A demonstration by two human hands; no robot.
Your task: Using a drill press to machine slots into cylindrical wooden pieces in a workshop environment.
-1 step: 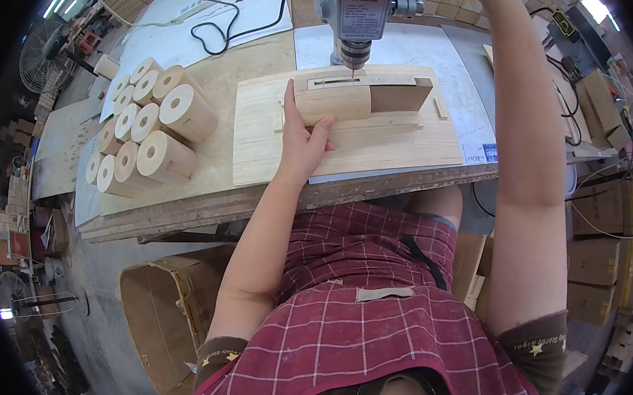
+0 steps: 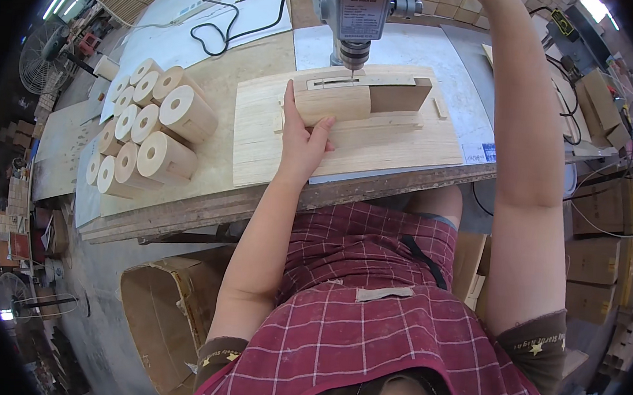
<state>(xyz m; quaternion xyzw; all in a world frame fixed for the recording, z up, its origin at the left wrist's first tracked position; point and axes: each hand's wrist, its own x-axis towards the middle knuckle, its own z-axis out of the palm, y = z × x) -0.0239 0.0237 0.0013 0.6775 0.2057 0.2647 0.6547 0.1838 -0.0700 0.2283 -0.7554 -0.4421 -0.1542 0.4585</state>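
Observation:
My left hand (image 2: 305, 139) grips a pale wooden cylinder (image 2: 338, 103) from the left, thumb on its near side and forefinger along its end. The cylinder lies sideways in a wooden jig (image 2: 400, 97) fixed on a pale board (image 2: 386, 147). Above it hangs a grey drill press (image 2: 358, 17); its thin bit (image 2: 353, 73) comes down at a slotted strip (image 2: 333, 81) along the cylinder's top. My right forearm (image 2: 526, 139) reaches up past the top edge on the right, where my right hand is out of view.
Several bored wooden cylinders (image 2: 154, 160) stand left of the board on the worn worktable (image 2: 213, 205). A black cord (image 2: 224, 50) loops behind them. A standing fan (image 2: 44, 57) is at far left, a cardboard box (image 2: 151, 307) below the table, and more cartons (image 2: 591, 257) at right.

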